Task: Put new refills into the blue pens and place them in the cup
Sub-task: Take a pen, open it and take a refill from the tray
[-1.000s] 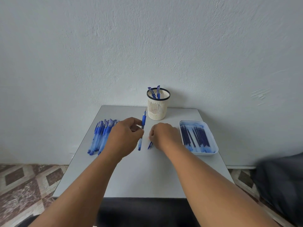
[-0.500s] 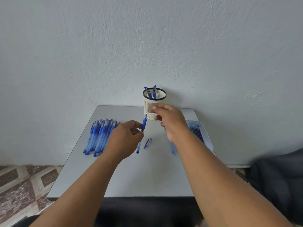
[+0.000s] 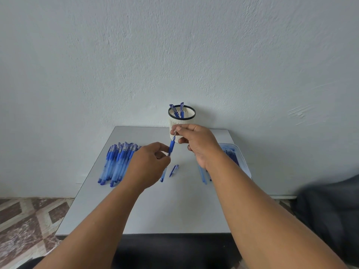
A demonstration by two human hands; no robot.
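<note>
My left hand (image 3: 148, 165) grips a blue pen (image 3: 171, 146) around its middle, tip pointing up and away. My right hand (image 3: 196, 141) pinches the pen's metal tip end just in front of the cream mesh cup (image 3: 181, 121). Two blue pens stand inside the cup. The pen's cap (image 3: 174, 170) lies loose on the grey table (image 3: 155, 210) between my hands. A pile of several blue pens (image 3: 117, 164) lies at the table's left. A clear tray of blue refills (image 3: 236, 158) sits at the right, partly hidden by my right forearm.
The cup stands against the white wall at the table's back edge. A couple of pale blue tubes (image 3: 203, 174) lie on the table beside the tray. Patterned floor tiles show at lower left, a dark blurred shape (image 3: 330, 214) at lower right.
My right hand rose from the table beside the cap to the pen's tip and now pinches it. My left hand kept its hold on the pen. The cap stayed on the table.
</note>
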